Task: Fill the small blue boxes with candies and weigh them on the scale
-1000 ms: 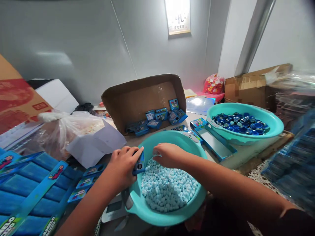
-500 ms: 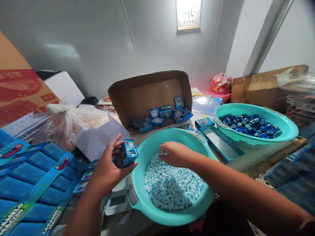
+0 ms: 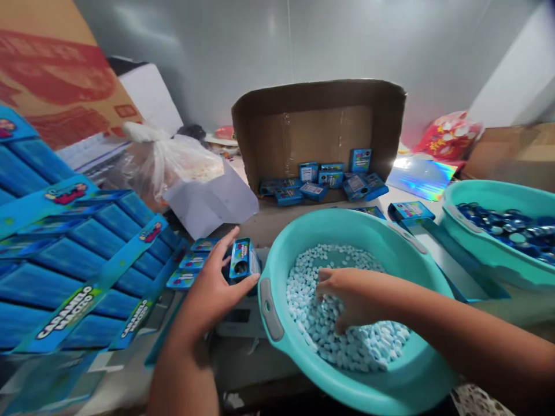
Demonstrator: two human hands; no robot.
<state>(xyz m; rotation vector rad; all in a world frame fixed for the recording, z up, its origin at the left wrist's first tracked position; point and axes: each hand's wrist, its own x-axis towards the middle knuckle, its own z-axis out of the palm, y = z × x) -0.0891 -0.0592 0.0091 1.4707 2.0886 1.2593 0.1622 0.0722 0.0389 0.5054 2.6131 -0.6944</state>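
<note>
My left hand (image 3: pixel 211 287) grips a small blue candy box (image 3: pixel 241 259) just left of a teal basin (image 3: pixel 277 266). The box's open end faces up and holds pale pieces. The basin holds a heap of light blue candies (image 3: pixel 359 341). My right hand (image 3: pixel 347 294) lies on that heap with its fingers curled down into the candies; what they hold is hidden. A scale (image 3: pixel 236 320) shows under the basin's left edge.
An open cardboard box (image 3: pixel 321 124) behind the basin holds several small blue boxes (image 3: pixel 329 176). A second teal basin (image 3: pixel 485 228) with dark blue caps (image 3: pixel 511 228) stands at the right. Blue display trays (image 3: pixel 65 254) stack at the left, with a plastic bag (image 3: pixel 173 164) behind.
My left hand lifted the small box out of the basin and carried it left of the rim. My right hand sank deeper into the candies. The view swung left and down.
</note>
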